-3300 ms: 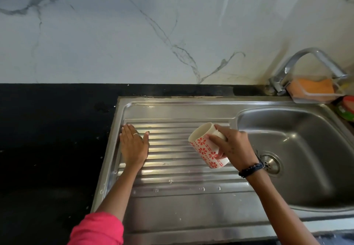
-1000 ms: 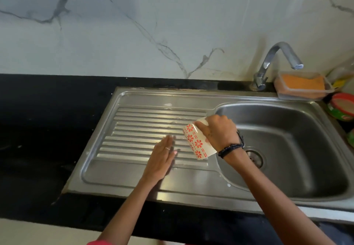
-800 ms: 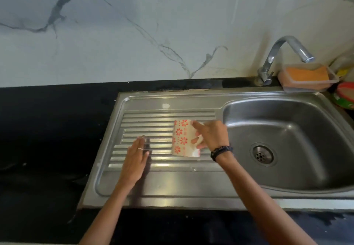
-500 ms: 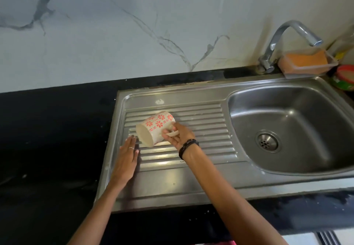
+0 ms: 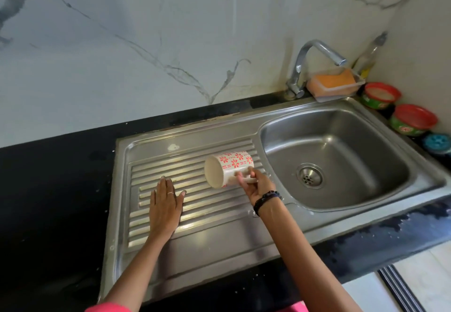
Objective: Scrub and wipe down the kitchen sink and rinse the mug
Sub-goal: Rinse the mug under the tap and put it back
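One floral mug [image 5: 229,168] lies tipped sideways over the sink's drainboard [image 5: 195,189], right hand [image 5: 256,184] fingers curled round its handle. Left hand [image 5: 166,204] rests flat, fingers straight. Two red-lidded tubs [image 5: 412,120] stand on the bench.

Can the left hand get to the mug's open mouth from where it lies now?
Probably yes. The left hand lies flat on the drainboard, the mug is tipped with its mouth toward it, and only bare ribs lie between.

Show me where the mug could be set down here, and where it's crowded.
Free: the ribbed drainboard between the left hand and basin, and its flat front strip. The right hand holds the mug there. Crowded: the corner by the tap, with sponge tray and tubs.
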A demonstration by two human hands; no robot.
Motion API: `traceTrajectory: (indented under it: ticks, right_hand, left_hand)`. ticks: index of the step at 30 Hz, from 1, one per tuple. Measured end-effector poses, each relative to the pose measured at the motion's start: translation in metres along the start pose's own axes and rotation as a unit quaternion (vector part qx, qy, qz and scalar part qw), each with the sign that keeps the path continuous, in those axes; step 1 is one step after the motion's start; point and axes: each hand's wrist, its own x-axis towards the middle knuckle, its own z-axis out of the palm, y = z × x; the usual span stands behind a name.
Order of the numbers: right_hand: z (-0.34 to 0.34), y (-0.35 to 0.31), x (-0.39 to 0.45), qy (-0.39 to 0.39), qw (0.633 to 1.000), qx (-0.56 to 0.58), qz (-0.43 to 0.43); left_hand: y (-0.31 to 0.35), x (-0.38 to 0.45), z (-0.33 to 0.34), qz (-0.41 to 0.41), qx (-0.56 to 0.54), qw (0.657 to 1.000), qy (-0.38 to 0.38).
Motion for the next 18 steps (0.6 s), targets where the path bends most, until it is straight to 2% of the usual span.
traceTrajectory:
  ticks: [2, 6, 13, 16, 18]
  right_hand:
    - [-0.005, -0.014, -0.002, 0.026, 0.996, -0.059, -0.057]
    - [-0.021, -0.048, -0.005, 0.066, 0.973, -0.159, -0.152]
    - [-0.048, -0.11, -0.007, 0.081, 0.912, -0.298, -0.269]
    - [-0.056, -0.131, -0.001, 0.066, 0.868, -0.376, -0.319]
    - [-0.06, -0.143, 0.006, 0.047, 0.841, -0.416, -0.342]
  left_hand:
    - [0.021, 0.005, 0.004, 0.001, -0.014, 1.0, -0.007]
    - [0.08, 0.011, 0.021, 0.063, -0.017, 0.997, -0.038]
    - [0.174, 0.032, 0.052, 0.128, 0.028, 0.989, -0.062]
    - [0.208, 0.031, 0.061, 0.178, -0.027, 0.98, -0.09]
    - [0.225, 0.027, 0.062, 0.169, -0.113, 0.974, -0.104]
